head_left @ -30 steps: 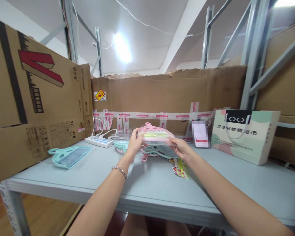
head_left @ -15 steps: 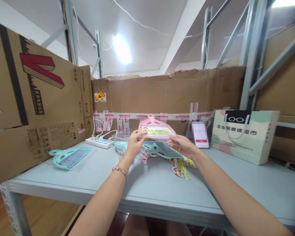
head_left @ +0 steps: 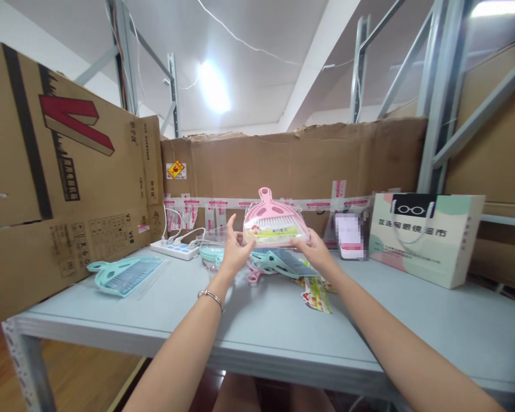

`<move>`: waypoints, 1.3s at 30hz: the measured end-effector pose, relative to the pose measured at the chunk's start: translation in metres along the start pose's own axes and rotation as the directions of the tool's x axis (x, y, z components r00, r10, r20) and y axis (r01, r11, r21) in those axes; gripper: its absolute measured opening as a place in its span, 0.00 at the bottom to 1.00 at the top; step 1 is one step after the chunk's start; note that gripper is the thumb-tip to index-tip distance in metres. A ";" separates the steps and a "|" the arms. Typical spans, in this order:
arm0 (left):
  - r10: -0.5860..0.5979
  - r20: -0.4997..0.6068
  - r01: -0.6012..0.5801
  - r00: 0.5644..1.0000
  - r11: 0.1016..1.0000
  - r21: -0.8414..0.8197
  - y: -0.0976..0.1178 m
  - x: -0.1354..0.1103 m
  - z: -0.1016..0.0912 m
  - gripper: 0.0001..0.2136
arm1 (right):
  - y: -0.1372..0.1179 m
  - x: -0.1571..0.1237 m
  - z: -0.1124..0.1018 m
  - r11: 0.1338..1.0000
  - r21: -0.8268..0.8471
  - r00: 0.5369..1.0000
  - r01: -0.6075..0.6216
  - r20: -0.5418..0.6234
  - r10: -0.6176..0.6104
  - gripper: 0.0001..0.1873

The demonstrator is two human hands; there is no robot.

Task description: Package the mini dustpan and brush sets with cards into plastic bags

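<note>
From my seat at the far end of the feed, I have the pink dustpan set (head_left: 274, 210) between both hands, raised above the tabletop (head_left: 261, 326), handle up, in clear wrapping, with a yellow-green label (head_left: 277, 231) across its white bristles. My left hand (head_left: 237, 249) grips the set's lower left corner with the thumb in front, one finger standing free; my right hand (head_left: 316, 250) pinches its lower right corner. I use the set as my landmark for everything else.

Just below it I see a turquoise brush set (head_left: 278, 261) lying on the tabletop, and a pink handle (head_left: 254, 276) pokes out there too. Below and to its right lie printed cards (head_left: 317, 294). Well to its left rests a wrapped turquoise dustpan (head_left: 126, 276); nearer on that side I find a white power strip (head_left: 175, 248) with plugs in it. To its right a phone (head_left: 349, 233) stands propped, then a printed bag (head_left: 416, 240). Behind it runs a long taped carton (head_left: 304, 157).
</note>
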State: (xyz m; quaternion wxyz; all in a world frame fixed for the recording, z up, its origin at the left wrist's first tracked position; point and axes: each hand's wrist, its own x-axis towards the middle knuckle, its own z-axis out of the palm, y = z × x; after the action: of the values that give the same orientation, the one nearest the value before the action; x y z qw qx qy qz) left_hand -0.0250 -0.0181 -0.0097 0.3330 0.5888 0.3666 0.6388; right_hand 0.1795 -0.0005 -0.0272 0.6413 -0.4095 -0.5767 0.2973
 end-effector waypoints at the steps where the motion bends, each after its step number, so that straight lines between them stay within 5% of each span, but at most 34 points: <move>1: -0.012 0.020 0.012 1.000 1.000 0.025 0.000 0.000 0.000 0.33 | -0.003 -0.001 -0.003 0.995 -0.083 0.999 0.053 -0.004 -0.054 0.24; 6: -0.078 0.057 0.076 0.995 0.997 0.035 -0.003 0.002 0.003 0.14 | -0.012 -0.007 -0.015 0.884 -0.403 0.971 0.236 0.051 -0.235 0.35; 11: -0.159 0.082 0.163 0.984 0.986 -0.047 -0.008 0.005 0.001 0.09 | -0.001 -0.010 -0.016 0.764 -0.435 0.840 0.476 0.483 -0.248 0.55; 16: -0.184 0.040 0.187 0.982 0.980 -0.073 -0.006 0.004 0.000 0.07 | 0.007 -0.011 -0.007 0.668 -0.435 0.746 0.603 0.605 -0.279 0.59; 18: -0.179 0.028 0.181 0.983 0.978 -0.100 -0.003 0.002 0.000 0.07 | 0.007 -0.009 -0.004 0.652 -0.411 0.738 0.637 0.569 -0.363 0.48; 21: -0.165 0.052 0.171 0.985 0.975 -0.143 0.000 0.002 0.000 0.10 | 0.008 -0.004 -0.005 0.672 -0.339 0.746 0.659 0.415 -0.522 0.20; 23: -0.182 0.092 0.195 0.979 0.966 -0.171 0.001 0.002 0.000 0.12 | 0.008 -0.001 -0.007 0.710 -0.301 0.771 0.637 0.284 -0.570 0.14; 27: -0.240 0.133 0.262 0.962 0.949 -0.177 0.002 0.001 0.000 0.14 | 0.010 0.003 -0.008 0.857 -0.212 0.881 0.470 0.056 -0.470 0.24; 31: -0.251 0.136 0.273 0.958 0.946 -0.178 0.001 0.001 0.000 0.15 | 0.014 0.006 -0.003 0.959 -0.008 0.957 0.284 0.071 -0.283 0.37; 34: -0.251 0.132 0.270 0.959 0.949 -0.163 0.000 0.001 0.000 0.15 | 0.019 0.008 0.000 0.978 0.043 0.971 0.203 0.119 -0.207 0.33; 39: -0.263 0.157 0.287 0.952 0.946 -0.154 -0.003 0.001 0.001 0.15 | 0.023 0.006 0.003 0.965 0.043 0.961 0.257 0.090 -0.260 0.29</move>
State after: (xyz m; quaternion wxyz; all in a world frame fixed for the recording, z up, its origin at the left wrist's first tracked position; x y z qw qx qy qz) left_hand -0.0241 -0.0155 -0.0111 0.4933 0.5418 0.3646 0.5746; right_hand 0.1792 0.0163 -0.0448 0.6527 -0.3061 -0.6504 0.2393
